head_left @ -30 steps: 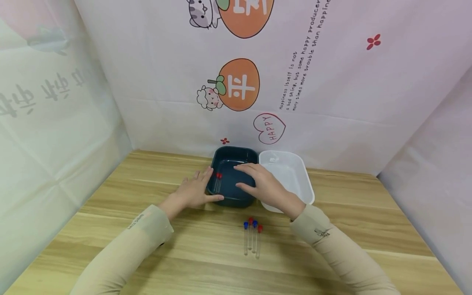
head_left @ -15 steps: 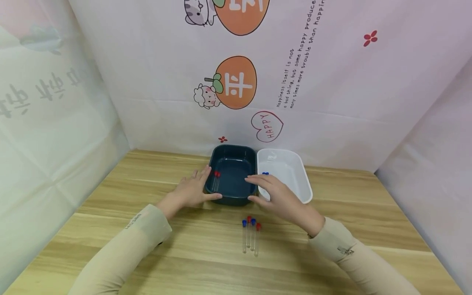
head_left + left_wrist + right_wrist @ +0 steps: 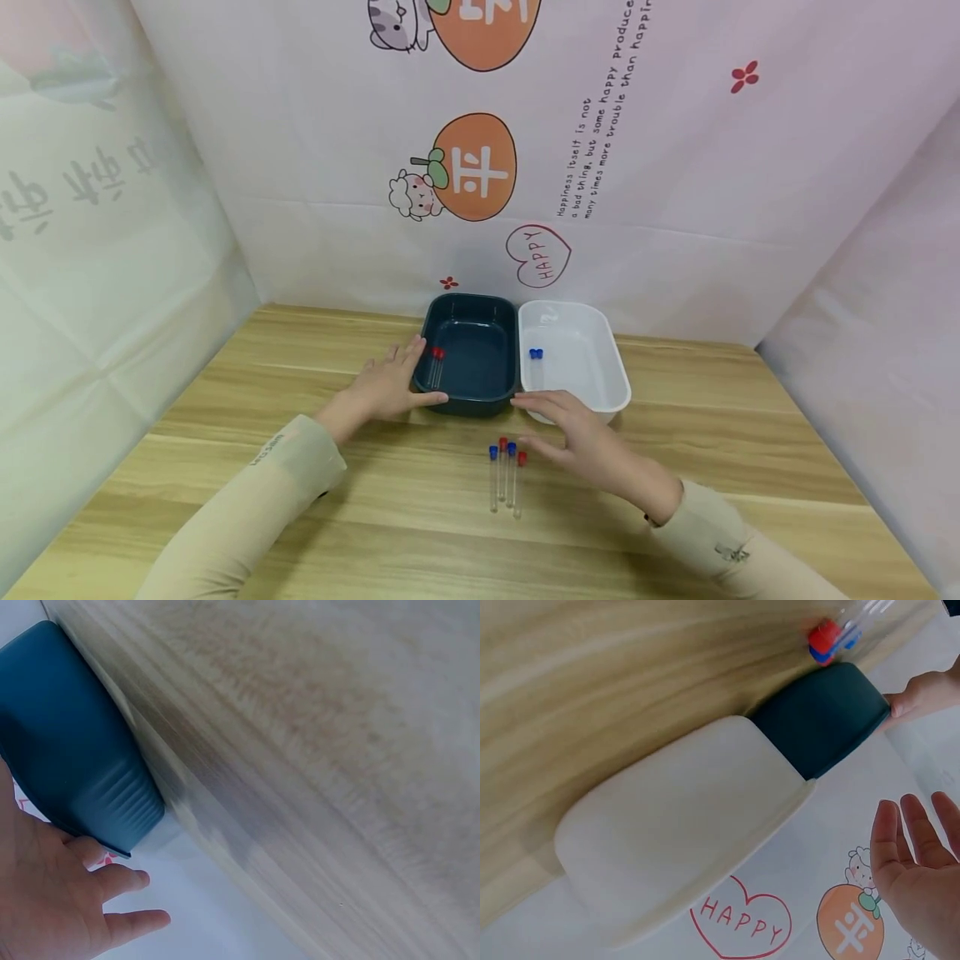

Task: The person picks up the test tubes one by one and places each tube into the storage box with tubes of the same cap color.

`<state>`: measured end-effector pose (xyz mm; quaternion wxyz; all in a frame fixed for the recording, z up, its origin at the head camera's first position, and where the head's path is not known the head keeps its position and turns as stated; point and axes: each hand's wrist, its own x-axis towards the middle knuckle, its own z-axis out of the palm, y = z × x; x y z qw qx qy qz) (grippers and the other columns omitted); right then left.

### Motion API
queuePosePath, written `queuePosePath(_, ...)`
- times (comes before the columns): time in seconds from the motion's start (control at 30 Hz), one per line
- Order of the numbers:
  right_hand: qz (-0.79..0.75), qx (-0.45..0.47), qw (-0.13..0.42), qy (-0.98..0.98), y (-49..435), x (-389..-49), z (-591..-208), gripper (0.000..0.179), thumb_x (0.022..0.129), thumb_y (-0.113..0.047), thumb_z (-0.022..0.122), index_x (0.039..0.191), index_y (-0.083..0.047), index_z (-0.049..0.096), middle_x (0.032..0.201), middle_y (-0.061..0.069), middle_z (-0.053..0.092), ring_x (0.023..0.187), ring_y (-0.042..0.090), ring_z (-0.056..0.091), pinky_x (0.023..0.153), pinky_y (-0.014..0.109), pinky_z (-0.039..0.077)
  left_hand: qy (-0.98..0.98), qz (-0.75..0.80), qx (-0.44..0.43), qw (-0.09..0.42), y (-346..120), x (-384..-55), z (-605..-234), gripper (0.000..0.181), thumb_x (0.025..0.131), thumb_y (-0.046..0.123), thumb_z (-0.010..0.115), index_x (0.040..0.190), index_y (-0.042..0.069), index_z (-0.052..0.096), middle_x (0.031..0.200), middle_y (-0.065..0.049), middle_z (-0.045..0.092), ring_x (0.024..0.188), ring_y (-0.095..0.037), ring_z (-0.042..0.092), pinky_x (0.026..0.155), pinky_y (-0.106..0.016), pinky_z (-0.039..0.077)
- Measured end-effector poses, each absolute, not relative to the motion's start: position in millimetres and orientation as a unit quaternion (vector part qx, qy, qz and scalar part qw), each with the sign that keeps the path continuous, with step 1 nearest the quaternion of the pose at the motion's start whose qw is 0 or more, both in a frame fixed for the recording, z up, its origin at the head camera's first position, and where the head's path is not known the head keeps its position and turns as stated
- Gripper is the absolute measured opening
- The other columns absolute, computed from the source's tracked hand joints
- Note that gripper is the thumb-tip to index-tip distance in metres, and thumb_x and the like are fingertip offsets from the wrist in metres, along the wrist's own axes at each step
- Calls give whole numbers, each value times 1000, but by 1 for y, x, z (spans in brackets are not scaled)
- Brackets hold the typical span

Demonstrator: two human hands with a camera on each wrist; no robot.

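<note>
My left hand [image 3: 382, 387] rests against the left side of the dark teal tray [image 3: 472, 406], fingers spread and thumb at its front edge. Two red-capped test tubes [image 3: 437, 367] lie inside that tray. Beside it stands the white tray [image 3: 618, 379], with two blue-capped test tubes [image 3: 536, 358] at its left side. My right hand [image 3: 588, 437] hovers before the white tray, fingers extended and holding nothing. Just left of its thumb, several test tubes lie side by side on the table, among them a blue-capped tube [image 3: 493, 479] and a red-capped tube [image 3: 518, 492].
The wooden table [image 3: 360, 533] ends at a white printed cloth [image 3: 360, 233] behind the trays. More cloth hangs at both sides. The two trays stand side by side against the back.
My right hand has moved from over the dark tray, right and toward the front, to near the loose tubes. Two blue-capped tubes now show in the white tray. My left hand stays put.
</note>
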<state>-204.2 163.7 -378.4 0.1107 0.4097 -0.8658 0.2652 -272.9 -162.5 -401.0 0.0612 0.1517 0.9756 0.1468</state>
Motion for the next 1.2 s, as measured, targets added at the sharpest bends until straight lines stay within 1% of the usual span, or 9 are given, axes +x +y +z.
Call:
queuePosePath(0.13,261,396,86,-876,169,-200,-381,50,91,-18,81,136,-3,64,133,11,65,123,31,60,102,50,49,976,146,152,61,-162,-272,-400,113,90,77,55,166,8,9,171,-11,7,154,-43,13,115,-73,15)
queuePosePath(0.27,239,387,51,-889,176,-197,-385,58,91,-25,81,140,-3,59,137,13,63,126,32,59,103,51,49,975,149,152,62,-162,-271,-400,113,90,77,55,166,8,9,171,-12,7,153,-43,13,114,-73,15)
queuePosePath(0.37,220,380,40,-898,180,-193,-389,63,91,-29,81,141,-1,57,138,15,60,127,34,57,104,53,48,975,151,151,63,-162,-271,-400,113,90,78,55,166,8,8,171,-12,6,154,-43,13,115,-73,15)
queuePosePath(0.5,204,374,38,-904,183,-189,-396,67,88,-34,83,139,2,58,138,18,59,127,36,56,103,55,47,974,153,153,63,-162,-272,-402,114,89,78,55,166,9,8,172,-11,6,154,-42,12,115,-73,15)
queuePosePath(0.63,186,374,31,-908,183,-188,-404,73,86,-41,84,139,3,58,142,20,56,129,39,54,104,55,46,974,155,153,61,-162,-272,-403,114,89,78,55,166,9,8,172,-11,6,154,-42,12,114,-73,15)
queuePosePath(0.87,160,357,-10,-920,181,-186,-409,82,83,-49,84,142,2,56,149,23,49,136,41,48,107,57,43,974,155,154,59,-162,-272,-404,114,89,78,56,166,9,8,172,-10,6,154,-43,12,114,-73,15)
queuePosePath(1.0,160,344,-37,-925,177,-184,-410,90,82,-54,82,146,2,53,153,22,46,139,41,44,111,59,37,974,155,152,57,-162,-272,-405,114,88,79,55,166,9,9,172,-10,6,154,-43,13,114,-74,15)
queuePosePath(1.1,158,339,-53,-926,174,-183,-412,92,82,-57,81,147,1,52,154,20,45,141,41,42,114,59,34,975,155,151,56,-162,-272,-405,114,88,79,55,166,9,9,172,-10,6,154,-43,13,114,-73,15)
queuePosePath(1.2,149,343,-54,-926,173,-183,-414,94,81,-60,80,147,1,52,153,20,46,140,40,43,113,58,35,974,157,152,56,-162,-271,-404,113,89,78,56,166,9,9,172,-10,6,154,-42,12,114,-73,15)
